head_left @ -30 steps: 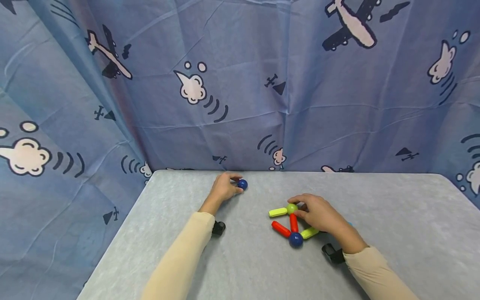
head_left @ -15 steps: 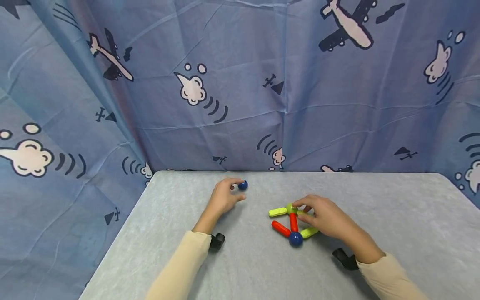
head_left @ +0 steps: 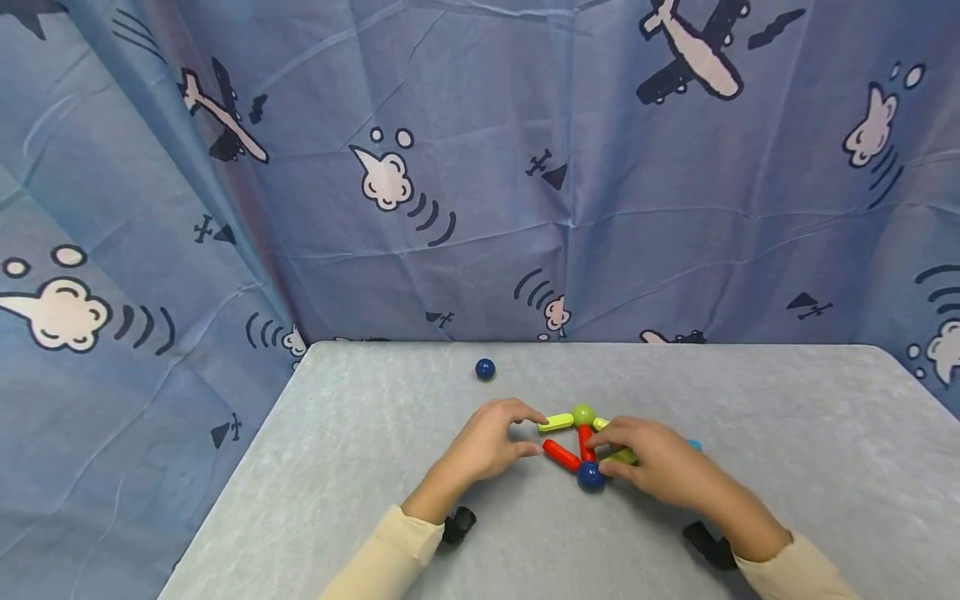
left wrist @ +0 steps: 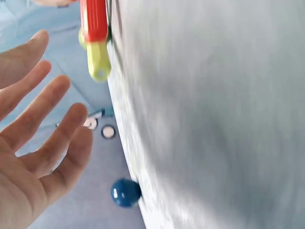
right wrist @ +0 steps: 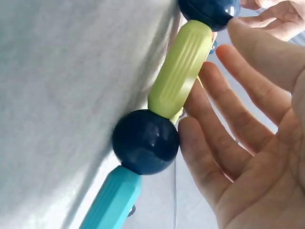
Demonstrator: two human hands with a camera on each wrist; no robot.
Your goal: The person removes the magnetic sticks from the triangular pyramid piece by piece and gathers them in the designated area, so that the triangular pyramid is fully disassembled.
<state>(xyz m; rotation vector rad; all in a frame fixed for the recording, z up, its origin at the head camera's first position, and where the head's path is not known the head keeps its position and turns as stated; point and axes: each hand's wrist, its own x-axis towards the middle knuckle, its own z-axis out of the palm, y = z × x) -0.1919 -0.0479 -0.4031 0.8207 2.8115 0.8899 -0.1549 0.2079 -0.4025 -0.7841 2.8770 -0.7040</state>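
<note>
In the head view, the left hand (head_left: 487, 442) had left the loose dark-blue ball (head_left: 485, 369), which lay alone near the table's (head_left: 360, 383) far edge, and had come to the free ends of a red stick (head_left: 561, 455) and a yellow-green stick (head_left: 557, 422). The right hand (head_left: 652, 458) had shifted from the green ball (head_left: 583, 416) toward the near dark-blue ball (head_left: 591, 476). Both hands now framed the joined pieces; to my judgement, work had turned from the loose ball to the assembly.

In the left wrist view, that hand's fingers were spread, loosely bent and holding nothing, apart from both sticks.

In the right wrist view, the thumb tip met the near ball's edge, fingers relaxed and unclosed; whether it pressed was unclear. A second blue ball (right wrist: 146, 142) joined a turquoise stick (right wrist: 112, 200) beside the little finger.
</note>
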